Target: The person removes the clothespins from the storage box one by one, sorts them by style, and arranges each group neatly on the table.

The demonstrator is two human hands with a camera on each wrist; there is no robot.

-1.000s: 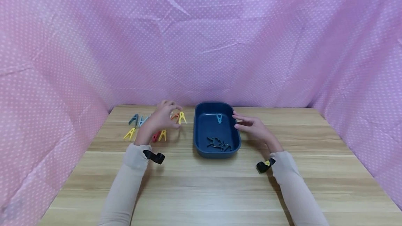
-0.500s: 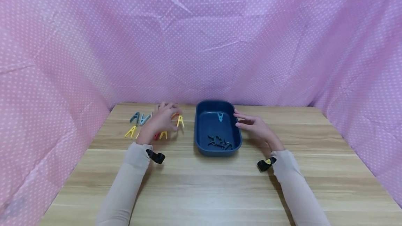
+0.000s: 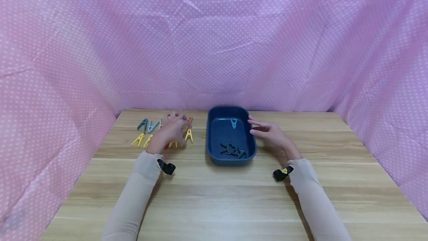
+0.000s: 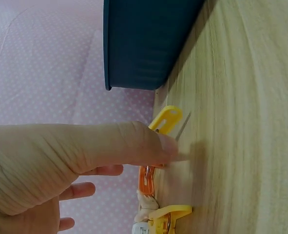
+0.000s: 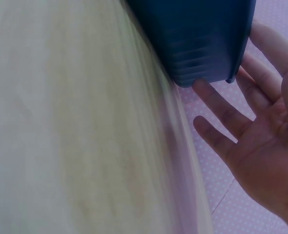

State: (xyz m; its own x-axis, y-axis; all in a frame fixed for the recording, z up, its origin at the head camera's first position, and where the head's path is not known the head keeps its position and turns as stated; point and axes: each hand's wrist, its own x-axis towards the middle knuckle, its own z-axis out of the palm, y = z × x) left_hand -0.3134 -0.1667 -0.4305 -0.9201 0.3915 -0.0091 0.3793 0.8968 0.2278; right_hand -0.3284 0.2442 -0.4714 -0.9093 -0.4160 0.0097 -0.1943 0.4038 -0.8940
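My left hand [image 3: 171, 128] is over the pegs at the left, thumb and forefinger at a yellow clothes peg [image 3: 188, 135], which they pinch. In the left wrist view the thumb covers part of this peg [image 4: 167, 119], close over the table. An orange peg [image 3: 190, 119] lies just behind it. My right hand [image 3: 270, 134] rests its extended fingers against the right side of a dark blue tray [image 3: 230, 162]; in the right wrist view these fingers are spread along the tray's wall [image 5: 197, 44]. Inside the tray are a light blue peg [image 3: 233, 123] and several dark clips [image 3: 233, 151].
Left of my left hand lie a dark teal peg [image 3: 142, 123], a pale blue peg [image 3: 153, 126] and two yellow pegs [image 3: 138, 140]; more pegs are partly hidden under the hand. The wooden table [image 3: 214, 200] ends at a pink dotted cloth [image 3: 220, 47] behind.
My left hand has moved slightly left and toward the table's front, and the yellow peg has come with it. The right hand and the tray have kept their places.
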